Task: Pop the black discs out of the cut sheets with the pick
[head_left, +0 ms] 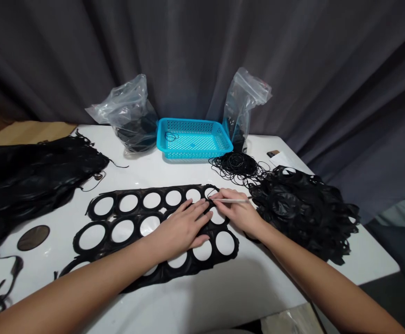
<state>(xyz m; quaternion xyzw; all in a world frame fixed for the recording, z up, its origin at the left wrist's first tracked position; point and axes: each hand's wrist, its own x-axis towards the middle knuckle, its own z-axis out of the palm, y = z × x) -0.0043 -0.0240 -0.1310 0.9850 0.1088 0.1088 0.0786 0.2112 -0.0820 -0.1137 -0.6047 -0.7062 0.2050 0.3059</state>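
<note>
A black rubbery sheet (169, 273) with rows of round holes lies flat on the white table. My left hand (185, 227) rests on it with the fingers stretched out, covering some of its holes. At the sheet's upper right corner, my right hand (235, 211) pinches a thin pale stick-like tool (236, 201) between thumb and fingers. The tool's tip is at the last hole of the top row. A fine dark line shows inside that hole; I cannot tell whether it is a strand or the ring's edge. My left fingertips nearly meet my right ones.
A blue basket (195, 154) holding a thin black loop stands behind, between two clear plastic bags, left (133, 99) and right (239, 99). Thin black rings (237, 163) are heaped nearby. Crumpled holed black sheets (303, 208) lie right, black sheeting (32, 171) and a dark disc (33, 238) left.
</note>
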